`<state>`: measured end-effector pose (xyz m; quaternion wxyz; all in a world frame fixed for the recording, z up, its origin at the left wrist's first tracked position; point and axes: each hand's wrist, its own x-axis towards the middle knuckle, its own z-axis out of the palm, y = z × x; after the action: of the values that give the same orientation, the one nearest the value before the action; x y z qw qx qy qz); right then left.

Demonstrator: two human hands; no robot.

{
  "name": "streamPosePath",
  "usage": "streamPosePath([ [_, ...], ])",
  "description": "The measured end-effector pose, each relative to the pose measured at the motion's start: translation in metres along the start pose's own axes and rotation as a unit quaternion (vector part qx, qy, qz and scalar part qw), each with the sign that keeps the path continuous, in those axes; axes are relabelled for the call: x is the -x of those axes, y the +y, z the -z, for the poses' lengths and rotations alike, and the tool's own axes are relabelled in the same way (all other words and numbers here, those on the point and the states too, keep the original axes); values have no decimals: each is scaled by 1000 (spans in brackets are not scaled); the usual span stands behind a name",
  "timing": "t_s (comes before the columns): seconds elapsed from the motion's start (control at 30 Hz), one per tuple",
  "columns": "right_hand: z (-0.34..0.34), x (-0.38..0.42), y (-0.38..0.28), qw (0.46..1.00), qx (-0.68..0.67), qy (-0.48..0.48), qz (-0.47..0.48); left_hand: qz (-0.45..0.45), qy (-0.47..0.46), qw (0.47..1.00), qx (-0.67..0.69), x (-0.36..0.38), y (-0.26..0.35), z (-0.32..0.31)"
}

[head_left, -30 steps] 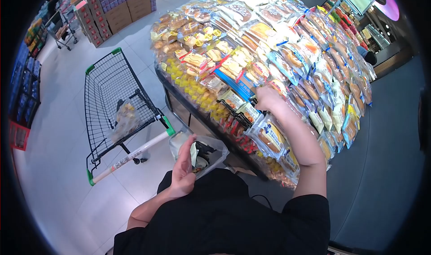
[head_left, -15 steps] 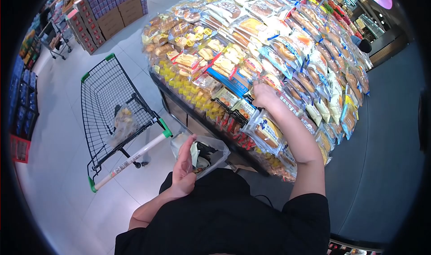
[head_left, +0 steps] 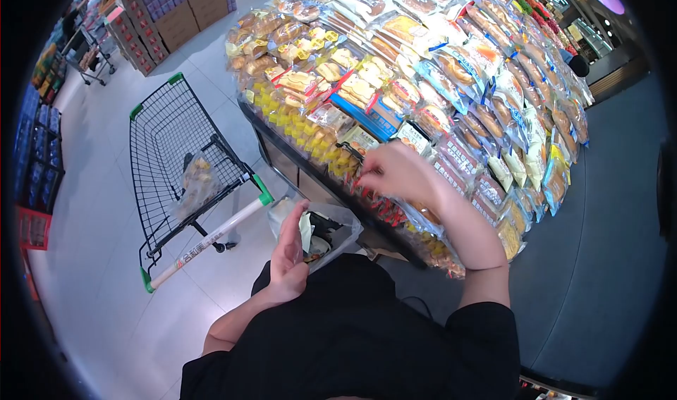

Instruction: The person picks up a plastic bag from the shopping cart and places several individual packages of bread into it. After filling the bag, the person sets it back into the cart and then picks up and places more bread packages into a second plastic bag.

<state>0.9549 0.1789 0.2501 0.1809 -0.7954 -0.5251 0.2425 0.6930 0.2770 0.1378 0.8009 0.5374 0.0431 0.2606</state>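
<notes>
While the right hand curls, fingers pinching at a small red packet on the display edge, the left hand steadies a clear plastic bag, fingers straight. Packet likely light, crinkly, slippery; grip its sealed edge.

I'm looking at a supermarket: a big display stand heaped with bagged breads, yellow price tags along its edge, a wire trolley with a green-tipped handle on a pale tiled floor, stacked cartons and more shelves behind
</notes>
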Motion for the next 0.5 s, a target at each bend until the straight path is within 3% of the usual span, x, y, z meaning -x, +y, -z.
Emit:
streamPosePath([
  [0.03,-15,9,-18,992,29,-40,116,-2,2,1000,5,-1,-1,0],
  [0.1,-58,25,-46,974,-6,-85,210,-3,2,1000,11,-2,-1,-2],
  [0.2,-129,17,-50,981,3,-66,180,15,7,1000,16,-2,4,-4],
  [0.27,-172,2,-30,987,47,34,149,21,-1,999,34,0,5,-5],
  [0.3,-170,2,-36,987,48,36,150,18,-2,999,32,0,5,-5],
  [0.37,-166,7,-48,941,260,-62,207,16,-16,999,32,0,4,-4],
  [0.43,-178,11,-45,933,284,-39,219,22,-25,999,26,2,3,-5],
  [0.5,-191,12,-42,938,257,42,229,27,-33,999,21,4,3,-6],
])
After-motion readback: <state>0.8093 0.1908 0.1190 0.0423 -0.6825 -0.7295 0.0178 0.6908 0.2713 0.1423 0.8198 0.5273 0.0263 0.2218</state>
